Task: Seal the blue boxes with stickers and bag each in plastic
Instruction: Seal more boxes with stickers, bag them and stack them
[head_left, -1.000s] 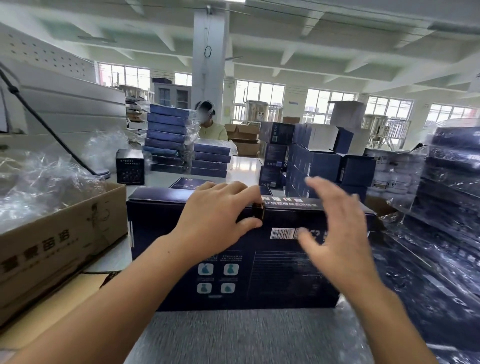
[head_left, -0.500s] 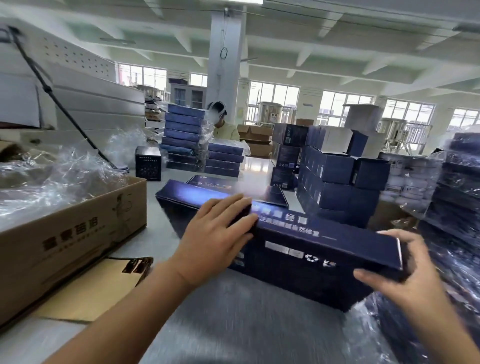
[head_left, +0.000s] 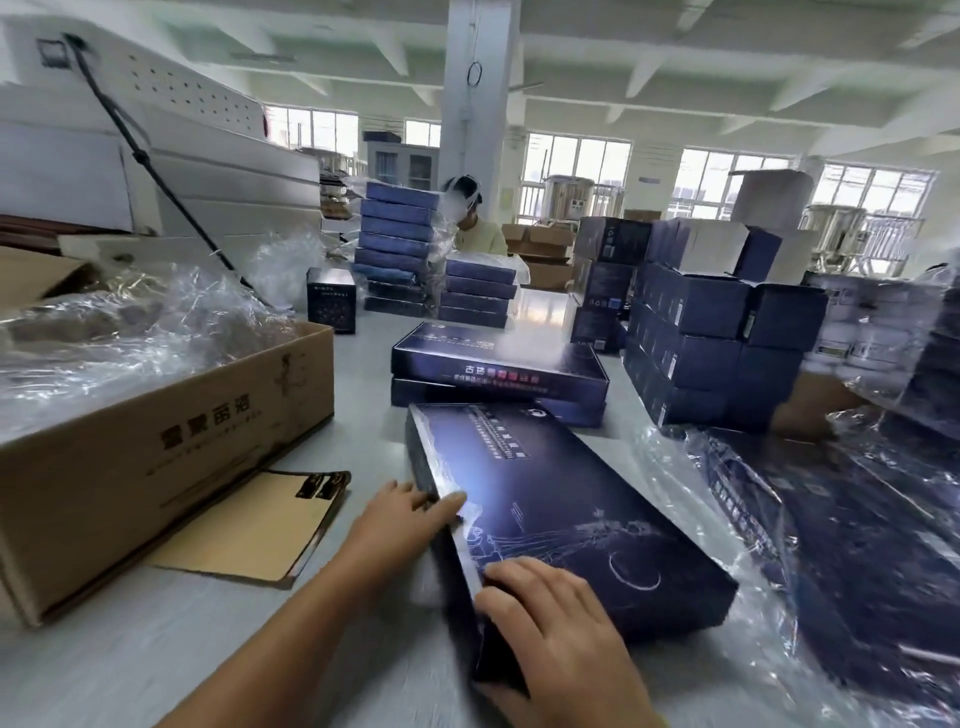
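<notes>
Near centre of bench, blue box lies flat, printed face up. Long axis runs far to near, slanting right toward near end. Left hand pinches left long edge, thumb on top, fingers down side. Right hand grips near-left corner, fingers curled over edge. Stacked boxes just beyond; carton left; bagged boxes right.

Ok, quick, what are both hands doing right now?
Left hand: pinching the left edge of the blue box.
Right hand: gripping its near corner.
</notes>
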